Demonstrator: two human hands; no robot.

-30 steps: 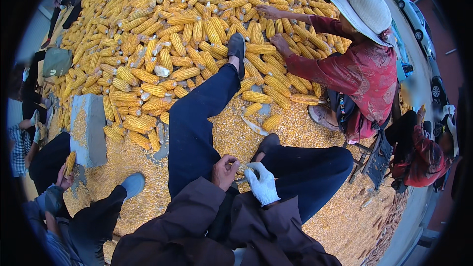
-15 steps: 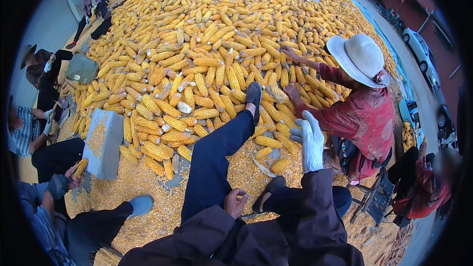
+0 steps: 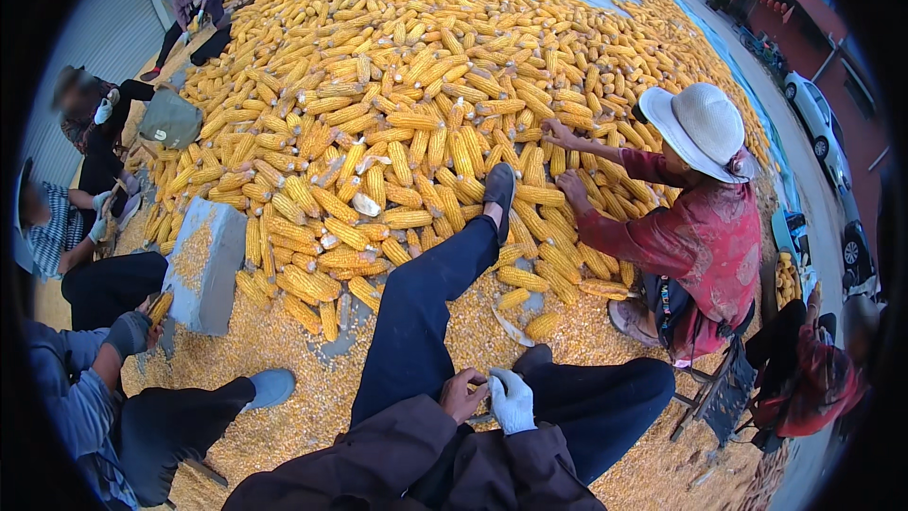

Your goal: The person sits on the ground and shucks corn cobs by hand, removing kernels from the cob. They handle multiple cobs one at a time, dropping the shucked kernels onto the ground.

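Above my lap, my bare left hand (image 3: 462,394) has its fingers curled in a pinch. Close against it is my right hand (image 3: 512,402), in a white knitted glove with bent fingers. The fingertips of both meet; whatever is between them is too small or hidden to make out. A short dark edge (image 3: 480,418) shows just under the hands. Beyond my outstretched leg (image 3: 407,331) spreads a big heap of yellow corn cobs (image 3: 416,123). My dark shoe (image 3: 499,191) rests against its near side. Loose kernels (image 3: 246,426) cover the ground around me.
A co-worker in a white hat (image 3: 705,128) and red shirt reaches into the heap on the right. At left, a person holds a cob (image 3: 161,308) beside a grey block (image 3: 216,270) with kernels on it. Others sit further left. Parked cars (image 3: 819,128) stand far right.
My gloved right hand has come down from a raised, spread position to meet my left hand at my lap. The co-worker in the hat no longer has the blurred cob in hand.
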